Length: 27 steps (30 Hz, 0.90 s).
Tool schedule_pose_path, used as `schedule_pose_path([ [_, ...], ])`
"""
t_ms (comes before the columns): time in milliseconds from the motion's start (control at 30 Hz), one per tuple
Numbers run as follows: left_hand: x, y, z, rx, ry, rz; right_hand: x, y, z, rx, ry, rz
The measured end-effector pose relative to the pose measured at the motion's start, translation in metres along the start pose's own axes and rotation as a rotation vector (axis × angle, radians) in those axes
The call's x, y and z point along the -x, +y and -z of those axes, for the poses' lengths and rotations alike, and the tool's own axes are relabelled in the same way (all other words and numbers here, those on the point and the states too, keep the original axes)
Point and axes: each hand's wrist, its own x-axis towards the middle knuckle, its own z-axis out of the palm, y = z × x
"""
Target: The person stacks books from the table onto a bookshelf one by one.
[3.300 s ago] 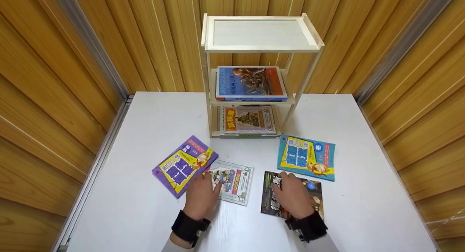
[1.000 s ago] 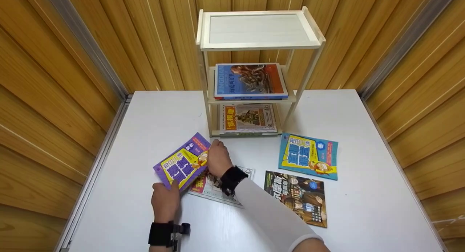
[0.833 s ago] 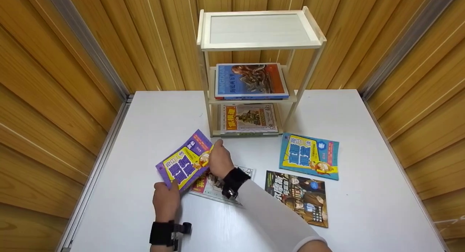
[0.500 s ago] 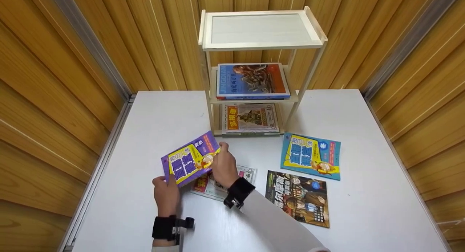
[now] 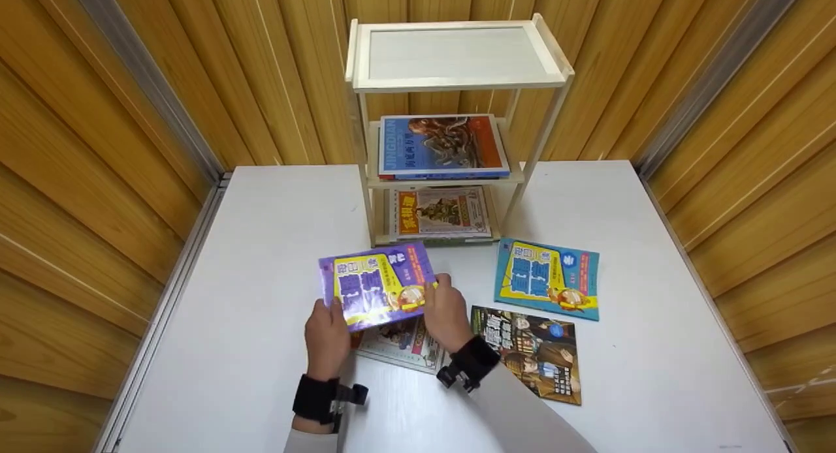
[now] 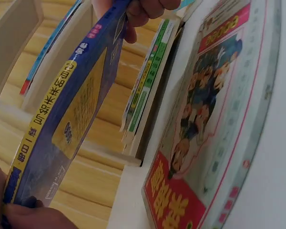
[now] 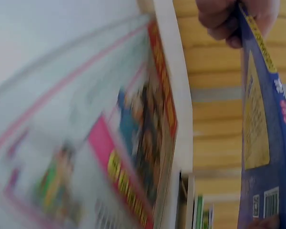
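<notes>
Both hands hold a purple book (image 5: 375, 286) with a yellow panel on its cover, lifted off the table in front of the shelf. My left hand (image 5: 328, 339) grips its lower left corner, thumb on the cover. On the right edge my right hand (image 5: 449, 312) pinches the book. The wrist views show the book's spine and back cover, with a gap under it. Below lies a pale book (image 5: 398, 345) with cartoon figures and a red title block (image 6: 169, 195), partly covered in the head view.
A teal book (image 5: 547, 279) and a dark book (image 5: 542, 358) lie on the right of the white table (image 5: 261, 244). Behind stands a cream three-tier shelf (image 5: 457, 83). Its middle tier bears a blue-and-red book (image 5: 444, 146), its bottom tier another stack (image 5: 441, 211). Wood-look walls surround the table.
From resting by separate books, both hands came to the purple book. It has been lifted, shifted right and turned nearly level over the pale book. The right hand left the dark book.
</notes>
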Motion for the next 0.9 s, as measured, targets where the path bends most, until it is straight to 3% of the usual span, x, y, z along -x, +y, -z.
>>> schedule_pose_path([
  [167,0.011,0.016,-0.031,-0.033,-0.057,-0.122,0.013,0.028,0.030,0.049,0.060,-0.100],
  [367,0.020,0.029,-0.058,-0.087,-0.099,-0.208,0.038,0.054,0.057,-0.012,0.045,-0.194],
  [700,0.040,0.033,-0.079,-0.140,-0.205,-0.182,0.066,0.074,0.079,-0.048,0.040,-0.237],
  [900,0.041,0.038,-0.085,-0.141,-0.233,-0.193,0.069,0.077,0.086,-0.042,0.048,-0.259],
])
